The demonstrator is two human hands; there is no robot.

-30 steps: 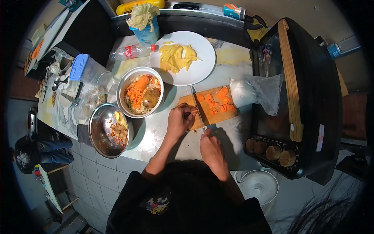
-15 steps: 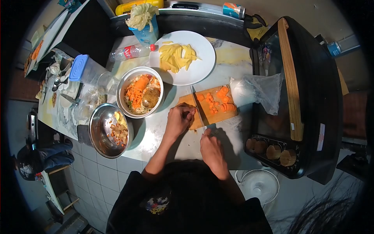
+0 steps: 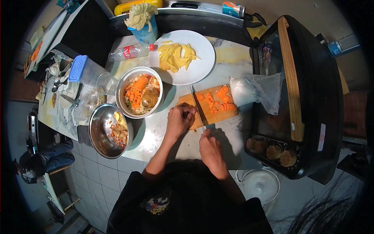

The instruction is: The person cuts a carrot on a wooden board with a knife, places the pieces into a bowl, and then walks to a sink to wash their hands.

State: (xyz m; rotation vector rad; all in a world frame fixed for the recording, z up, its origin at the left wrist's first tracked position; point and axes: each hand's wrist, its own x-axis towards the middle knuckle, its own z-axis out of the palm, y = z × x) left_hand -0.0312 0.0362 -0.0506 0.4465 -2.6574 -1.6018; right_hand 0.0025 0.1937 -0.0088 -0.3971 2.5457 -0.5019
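My left hand rests on the left part of a wooden cutting board, fingers closed on what looks like a piece of carrot, mostly hidden by them. Wrapped around a knife's handle, my right hand is at the board's near edge. The knife lies across the board, its blade just right of my left fingertips and its tip pointing toward the plate. Chopped carrot pieces lie on the board to the right of the blade.
A white plate holds yellow strips. At left stand a white bowl with grated carrot and a potato, and a steel bowl with peelings. A plastic bag touches the board's right side, beside a black oven. A bottle lies behind.
My right hand and the knife have shifted very slightly toward the left. My left hand stays in the same place on the board.
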